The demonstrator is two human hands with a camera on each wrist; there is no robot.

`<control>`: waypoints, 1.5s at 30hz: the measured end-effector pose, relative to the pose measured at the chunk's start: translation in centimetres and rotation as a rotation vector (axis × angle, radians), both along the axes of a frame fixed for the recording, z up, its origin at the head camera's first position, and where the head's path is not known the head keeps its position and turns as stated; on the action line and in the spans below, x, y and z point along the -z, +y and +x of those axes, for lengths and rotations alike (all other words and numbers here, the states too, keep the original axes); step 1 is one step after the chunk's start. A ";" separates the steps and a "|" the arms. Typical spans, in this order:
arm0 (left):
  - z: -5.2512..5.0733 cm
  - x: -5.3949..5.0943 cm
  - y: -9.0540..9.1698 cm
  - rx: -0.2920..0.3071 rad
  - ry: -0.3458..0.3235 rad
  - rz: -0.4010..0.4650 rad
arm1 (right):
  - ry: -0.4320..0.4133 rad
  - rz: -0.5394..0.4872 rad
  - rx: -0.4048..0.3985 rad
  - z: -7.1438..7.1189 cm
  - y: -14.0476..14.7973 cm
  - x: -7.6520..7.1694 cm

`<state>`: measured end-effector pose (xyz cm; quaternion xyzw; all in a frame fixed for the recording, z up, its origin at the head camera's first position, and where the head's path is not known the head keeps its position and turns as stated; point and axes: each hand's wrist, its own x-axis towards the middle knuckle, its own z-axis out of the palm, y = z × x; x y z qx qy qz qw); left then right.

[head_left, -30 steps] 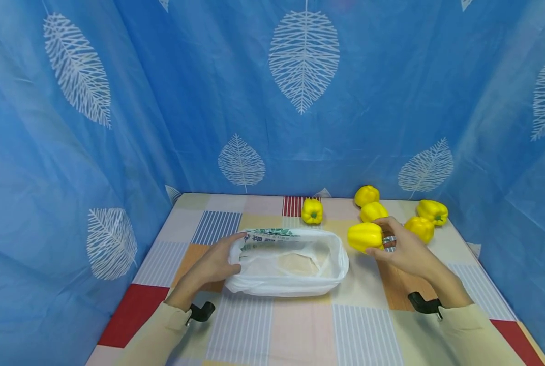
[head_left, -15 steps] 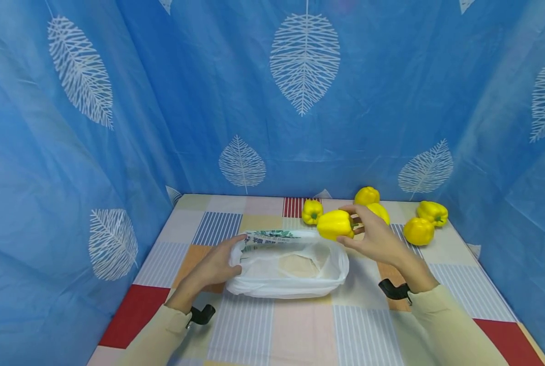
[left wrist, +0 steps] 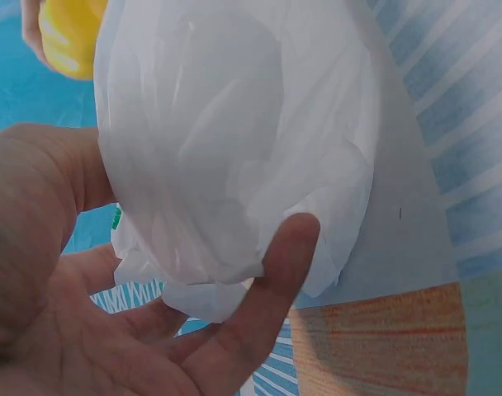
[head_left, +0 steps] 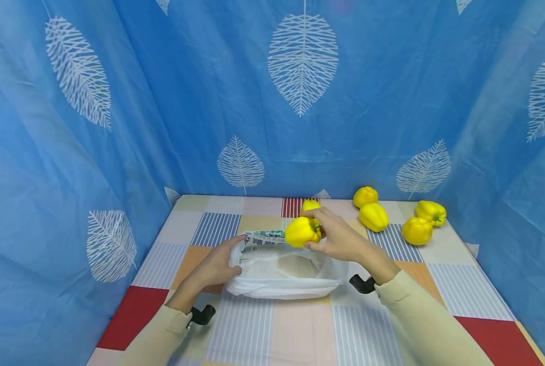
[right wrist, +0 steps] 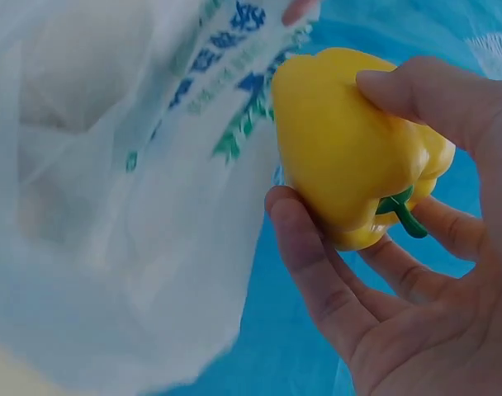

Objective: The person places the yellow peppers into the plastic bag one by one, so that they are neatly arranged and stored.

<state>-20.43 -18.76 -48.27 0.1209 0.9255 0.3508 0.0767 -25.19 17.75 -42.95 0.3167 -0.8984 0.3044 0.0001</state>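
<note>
A white plastic bag (head_left: 283,288) with green and dark print stands with its mouth open on the table. At its left end my left hand (head_left: 217,262) grips the rim; in the left wrist view the fingers (left wrist: 288,256) and thumb curl about the white plastic. A yellow bell pepper (head_left: 301,232) with a green stem is pinched between thumb and fingers of my right hand (head_left: 341,238). That pepper (right wrist: 342,132) is over the bag's back rim, beside the printed side. Another yellow bell pepper (head_left: 310,205) is partly hidden behind the right hand.
More yellow bell peppers lie at the back right: one by the curtain (head_left: 365,196), one in front of it (head_left: 374,217), and two together near the right edge (head_left: 417,231). A patchwork cloth (head_left: 300,330) covers the table. A blue curtain (head_left: 185,101) encloses the back and sides.
My right hand has carried the bell pepper leftward from right of the bag to over its back rim. The left hand has stayed at the bag's left end.
</note>
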 end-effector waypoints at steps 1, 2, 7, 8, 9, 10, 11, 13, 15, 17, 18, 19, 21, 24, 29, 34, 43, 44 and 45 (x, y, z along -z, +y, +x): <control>0.0 0.0 0.0 -0.001 0.002 -0.001 | 0.000 0.007 -0.013 0.0 -0.5 0.0; 0.1 -0.1 0.0 -0.004 -0.001 0.000 | 0.001 0.015 -0.022 -0.1 -0.9 0.1; 0.2 -0.3 0.3 -0.017 -0.009 -0.005 | 0.012 0.052 -0.073 -0.1 -3.0 0.5; 0.2 -0.4 0.3 -0.020 -0.012 -0.006 | 0.017 0.061 -0.085 -0.1 -3.4 0.5; 0.2 -0.4 0.3 -0.023 -0.016 -0.007 | 0.020 0.069 -0.097 -0.1 -3.8 0.6; 0.2 -0.4 0.3 -0.022 -0.015 -0.008 | 0.021 0.080 -0.107 0.0 -4.2 0.6; 0.2 -0.4 0.3 -0.021 -0.019 -0.006 | 0.022 0.090 -0.116 0.0 -4.6 0.6; 0.2 -0.4 0.3 -0.010 -0.018 -0.005 | 0.016 0.109 -0.132 0.0 -5.3 0.7; 0.1 -0.4 0.3 0.001 -0.020 -0.002 | 0.000 0.126 -0.147 0.0 -6.1 0.8; 0.1 -0.4 0.3 0.014 -0.023 0.010 | -0.004 0.144 -0.160 -0.1 -6.8 1.0; 0.2 -0.4 0.4 0.018 -0.023 0.013 | -0.007 0.152 -0.166 -0.1 -7.2 1.1; 0.2 -0.4 0.4 0.022 -0.022 0.015 | -0.012 0.160 -0.172 -0.1 -7.5 1.2; 0.3 -0.4 0.5 0.029 -0.021 0.023 | -0.019 0.170 -0.179 -0.2 -8.1 1.4; 0.4 -0.4 0.7 0.037 -0.017 0.022 | -0.029 0.175 -0.182 -0.3 -8.8 1.8; 0.4 -0.4 0.8 0.051 -0.012 0.011 | -0.033 0.177 -0.161 -0.5 -9.7 2.2; 0.5 -0.4 0.6 0.067 -0.005 0.019 | -0.026 0.187 -0.130 -0.6 -10.7 2.7; 0.5 -0.1 0.7 0.082 -0.005 0.030 | -0.027 0.185 -0.083 -0.5 -11.7 3.4; 0.5 -0.1 0.7 0.083 -0.004 0.028 | -0.024 0.184 -0.083 -0.4 -11.7 3.5; 0.4 0.0 0.7 0.082 -0.004 0.027 | -0.023 0.181 -0.083 -0.4 -11.7 3.6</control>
